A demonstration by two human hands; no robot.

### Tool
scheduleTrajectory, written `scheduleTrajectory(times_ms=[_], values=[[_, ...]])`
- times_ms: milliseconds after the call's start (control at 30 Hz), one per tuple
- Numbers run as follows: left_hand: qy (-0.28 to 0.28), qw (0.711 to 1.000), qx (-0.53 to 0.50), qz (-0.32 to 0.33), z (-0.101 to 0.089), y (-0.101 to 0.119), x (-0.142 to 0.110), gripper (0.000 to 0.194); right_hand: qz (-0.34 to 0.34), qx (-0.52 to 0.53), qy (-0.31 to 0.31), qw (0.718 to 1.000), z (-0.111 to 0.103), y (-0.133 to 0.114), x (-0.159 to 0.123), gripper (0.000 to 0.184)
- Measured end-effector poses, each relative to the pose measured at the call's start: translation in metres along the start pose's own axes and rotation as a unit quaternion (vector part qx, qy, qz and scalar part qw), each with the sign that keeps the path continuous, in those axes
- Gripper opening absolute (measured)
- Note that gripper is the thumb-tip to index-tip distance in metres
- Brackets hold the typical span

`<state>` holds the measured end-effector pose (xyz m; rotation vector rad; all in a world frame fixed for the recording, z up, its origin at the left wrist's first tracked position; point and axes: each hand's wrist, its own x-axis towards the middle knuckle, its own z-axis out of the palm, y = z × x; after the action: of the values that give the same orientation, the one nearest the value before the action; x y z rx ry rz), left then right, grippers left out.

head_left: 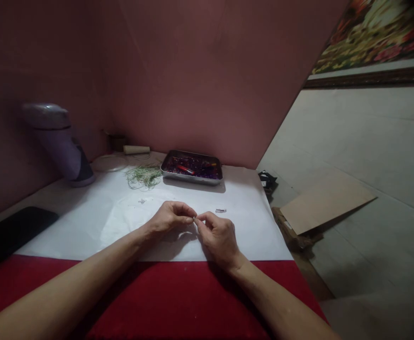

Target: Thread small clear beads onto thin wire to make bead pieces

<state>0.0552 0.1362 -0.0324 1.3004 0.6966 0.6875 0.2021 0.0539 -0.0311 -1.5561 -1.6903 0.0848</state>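
Over the white sheet (256, 236), my left hand (171, 217) and my right hand (219, 236) meet fingertip to fingertip. Both are closed in a pinch around something tiny, too small to name. A thin pale loop, perhaps thread, shows just below the fingers. Beyond my right hand lies a small silvery-purple piece (221, 210). Past my left hand are a few tiny bits (141, 201), and behind them a tangle of green thread (143, 177). A metal tray (192, 178) holds dark purple beads and a red-handled tool (185, 169).
At the left stand a purple bottle (61, 146) and a black flat object (19, 231). A pale roll (136, 149) lies by the pink wall (192, 85). Red cloth (178, 302) covers the near edge. Right of the table, a cardboard sheet (329, 200) rests above the tiled floor.
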Motion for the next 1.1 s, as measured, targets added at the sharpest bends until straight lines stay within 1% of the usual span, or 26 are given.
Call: scheduleTrajectory(times_ms=[200, 300, 400, 533, 600, 700, 767, 867, 1000, 1100], values=[[0.022, 1.000, 0.008, 0.004, 0.005, 0.001, -0.001, 0.020, 0.054, 0.052, -0.008, 0.997, 0.004, 0.002, 0.001, 0.020], [0.030, 0.999, 0.020, 0.032, 0.009, 0.001, -0.002, 0.019, 0.075, 0.079, -0.006, 0.994, 0.006, 0.003, 0.003, 0.020], [0.031, 0.998, 0.032, 0.046, 0.009, -0.002, -0.002, 0.019, 0.094, 0.109, -0.003, 0.990, 0.007, 0.005, 0.005, 0.020], [0.016, 0.997, 0.037, 0.072, 0.007, -0.008, 0.001, 0.018, 0.118, 0.172, -0.017, 0.978, 0.006, 0.006, 0.007, 0.019], [0.018, 0.995, 0.042, 0.087, 0.007, -0.009, 0.001, 0.021, 0.127, 0.190, -0.020, 0.973, 0.006, 0.006, 0.007, 0.020], [0.051, 0.991, 0.076, 0.101, 0.008, -0.008, 0.001, 0.026, 0.123, 0.186, -0.014, 0.975, 0.004, 0.005, 0.007, 0.022], [0.070, 0.988, 0.099, 0.093, 0.009, -0.006, 0.000, 0.023, 0.113, 0.176, -0.010, 0.978, 0.004, 0.004, 0.007, 0.021], [0.073, 0.985, 0.131, 0.086, 0.011, -0.002, -0.002, 0.019, 0.100, 0.160, -0.008, 0.982, 0.004, 0.004, 0.007, 0.022], [0.066, 0.974, 0.186, 0.113, 0.010, 0.001, -0.003, 0.018, 0.093, 0.147, -0.006, 0.985, 0.005, 0.004, 0.006, 0.022], [0.072, 0.969, 0.206, 0.113, 0.009, 0.002, -0.004, 0.016, 0.086, 0.139, -0.010, 0.986, 0.005, 0.005, 0.005, 0.022]])
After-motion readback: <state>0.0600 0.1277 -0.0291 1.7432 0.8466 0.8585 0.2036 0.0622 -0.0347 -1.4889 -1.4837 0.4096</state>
